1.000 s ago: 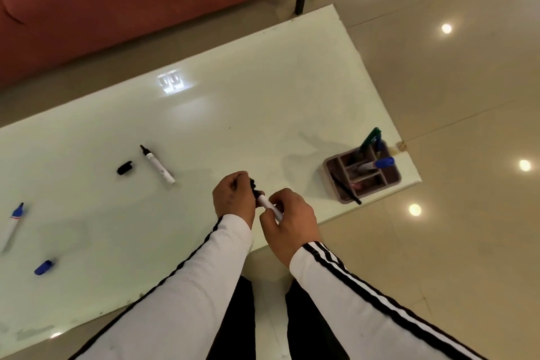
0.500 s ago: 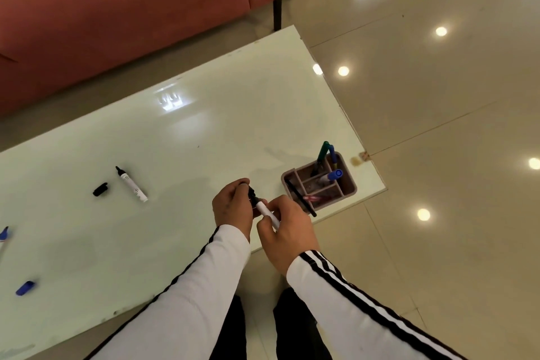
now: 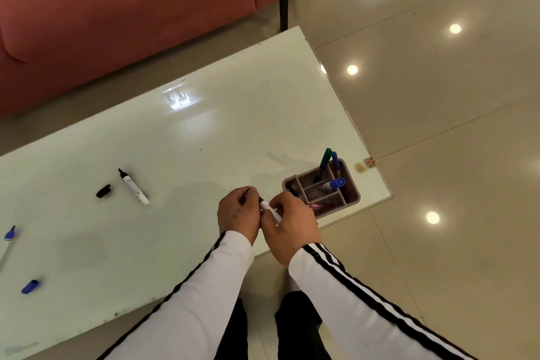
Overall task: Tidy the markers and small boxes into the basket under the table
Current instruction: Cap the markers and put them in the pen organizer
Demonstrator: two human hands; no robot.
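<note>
Both hands meet over the near edge of the pale green table point(image 3: 204, 137). My right hand point(image 3: 289, 225) grips the white barrel of a black marker point(image 3: 270, 209). My left hand point(image 3: 238, 212) is closed around its black cap end. A pink divided organizer point(image 3: 352, 181) stands just right of my hands and holds several markers, green and blue among them. An uncapped black marker point(image 3: 134, 187) lies at left with its loose black cap point(image 3: 103, 191) beside it. A blue-tipped marker point(image 3: 8, 239) and a blue cap point(image 3: 30, 286) lie at the far left.
A red sofa point(image 3: 131, 14) runs along the table's far side, one black leg point(image 3: 283, 13) near the table corner. Glossy beige floor tiles point(image 3: 453, 155) lie to the right. My dark trouser legs point(image 3: 295, 327) show below the table's near edge. No basket is in view.
My hands have stayed together on the marker, and the black end sits deeper in my left hand. The camera has shifted, so the table and organizer sit differently in the frame.
</note>
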